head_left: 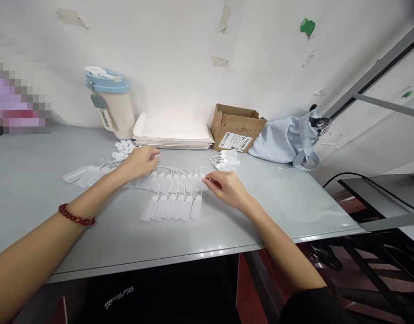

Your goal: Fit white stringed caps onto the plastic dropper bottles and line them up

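Note:
My left hand [141, 161] is closed, with a bit of a small white piece [156, 155] showing at its fingertips. A heap of small white pieces [121, 152] lies right beside it. Thumb and forefinger of my right hand [227, 185] pinch at the rightmost translucent white bottle-shaped piece [202, 181] of the upper row. Below that row lie several more such pieces [171, 208] side by side, thin white cords running up from their tops. Others [87, 174] are fanned out under and left of my left forearm, partly hidden. Another small bunch of white corded pieces [229, 161] rests behind my right hand.
Along the wall on the grey table [126, 243] stand a cream tumbler with blue lid [114, 105], a stack of white sheets or trays [173, 135], an open cardboard box [238, 128] and a light blue cloth bag [284, 139]. A metal frame [378, 72] rises at right.

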A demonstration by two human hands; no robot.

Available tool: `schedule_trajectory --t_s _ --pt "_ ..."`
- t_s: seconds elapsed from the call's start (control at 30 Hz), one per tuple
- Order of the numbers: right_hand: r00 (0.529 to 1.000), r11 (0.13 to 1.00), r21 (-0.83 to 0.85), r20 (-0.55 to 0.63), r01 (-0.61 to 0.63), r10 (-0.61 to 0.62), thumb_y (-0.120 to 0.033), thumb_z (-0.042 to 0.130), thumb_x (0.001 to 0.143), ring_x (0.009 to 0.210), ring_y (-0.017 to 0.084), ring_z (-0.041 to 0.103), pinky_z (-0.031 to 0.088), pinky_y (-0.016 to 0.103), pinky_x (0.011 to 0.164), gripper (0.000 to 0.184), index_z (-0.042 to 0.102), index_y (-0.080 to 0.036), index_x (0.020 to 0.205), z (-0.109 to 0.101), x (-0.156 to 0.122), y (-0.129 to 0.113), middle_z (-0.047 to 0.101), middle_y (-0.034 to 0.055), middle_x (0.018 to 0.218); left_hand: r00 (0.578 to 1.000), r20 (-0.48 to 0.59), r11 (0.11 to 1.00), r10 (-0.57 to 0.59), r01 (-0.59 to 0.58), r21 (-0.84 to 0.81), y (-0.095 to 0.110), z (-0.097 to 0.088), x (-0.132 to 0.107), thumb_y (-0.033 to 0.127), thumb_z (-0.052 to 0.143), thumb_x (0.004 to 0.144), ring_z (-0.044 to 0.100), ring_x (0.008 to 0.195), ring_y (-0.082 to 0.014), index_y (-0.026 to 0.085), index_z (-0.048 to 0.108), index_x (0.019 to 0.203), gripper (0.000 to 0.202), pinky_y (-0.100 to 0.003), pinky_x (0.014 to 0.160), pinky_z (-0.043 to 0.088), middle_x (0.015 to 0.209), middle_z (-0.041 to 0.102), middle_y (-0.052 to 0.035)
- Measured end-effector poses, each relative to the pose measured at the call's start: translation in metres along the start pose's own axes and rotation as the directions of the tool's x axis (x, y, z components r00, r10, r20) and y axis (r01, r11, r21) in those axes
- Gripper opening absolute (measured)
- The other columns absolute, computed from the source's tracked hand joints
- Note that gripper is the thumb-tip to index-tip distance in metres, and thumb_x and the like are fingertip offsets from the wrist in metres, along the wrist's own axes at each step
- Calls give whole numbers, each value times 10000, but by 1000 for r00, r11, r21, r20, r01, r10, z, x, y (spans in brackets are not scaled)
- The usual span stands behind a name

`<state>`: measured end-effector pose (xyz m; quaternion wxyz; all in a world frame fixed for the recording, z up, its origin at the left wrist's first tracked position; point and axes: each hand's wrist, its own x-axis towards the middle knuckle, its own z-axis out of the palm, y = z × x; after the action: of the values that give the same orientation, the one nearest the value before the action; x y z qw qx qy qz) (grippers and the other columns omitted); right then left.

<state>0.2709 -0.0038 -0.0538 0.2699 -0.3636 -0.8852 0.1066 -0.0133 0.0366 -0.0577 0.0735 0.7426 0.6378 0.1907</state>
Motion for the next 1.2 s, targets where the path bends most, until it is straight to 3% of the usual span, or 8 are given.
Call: schedule_trajectory --t_s 0.13,0.27,0.47,0.6,0.87,1.03,1.2 --pt "993 991 108 86 77 -86 -218 487 877 499 84 460 335 217 531 192 646 -145 799 -7 -5 -16 601 -3 608 991 -87 988 -106 96 -120 6 -6 -3 326 441 729 648 1003 -265 167 697 949 372 -318 928 460 1061 721 -72" --pt "968 995 6 235 95 -93 -302 578 794 482 97 468 293 236 516 209 653 -134 894 -10 -10 -29 634 -2 633 975 -134 950 -179 136 -281 20 -14 -12 391 520 745 674 915 -234 181 697 941 337 -309 881 488 1006 736 -52" --pt "923 962 -252 384 102 2 -618 601 734 542 177 568 223 261 512 529 632 -117 900 -5 -8 -35 671 53 647 979 -159 928 -125 58 -369 37 -18 -23 369 596 713 659 801 -199 185 662 896 268 -308 808 508 946 724 -30" --pt "905 940 -323 424 114 36 -689 560 738 556 201 599 182 274 505 589 627 -114 843 -3 -7 -36 674 79 633 985 -146 928 -90 30 -370 38 -16 -26 350 599 718 657 799 -195 181 654 917 267 -314 812 509 971 713 -37" --pt "913 946 -312 405 83 54 -642 610 731 571 220 627 223 274 504 562 633 -111 911 -1 -9 -37 683 68 645 985 -135 898 -103 34 -439 39 -13 -28 383 634 690 675 826 -216 183 647 882 277 -336 809 525 955 715 -39" --pt "939 987 -163 339 -6 61 -562 697 691 534 181 598 340 267 526 555 586 -123 1012 -7 -10 -36 682 32 668 988 56 769 -147 150 -621 47 -22 -32 380 707 650 687 701 -211 201 640 909 322 -316 665 539 746 717 -6" --pt "986 989 127 160 -69 49 -442 729 713 554 128 605 456 247 543 570 464 -204 1158 -8 -11 -27 685 9 798 984 176 657 -2 134 -742 56 -32 -40 372 750 633 675 689 -179 201 693 870 298 -294 661 565 842 743 -31"
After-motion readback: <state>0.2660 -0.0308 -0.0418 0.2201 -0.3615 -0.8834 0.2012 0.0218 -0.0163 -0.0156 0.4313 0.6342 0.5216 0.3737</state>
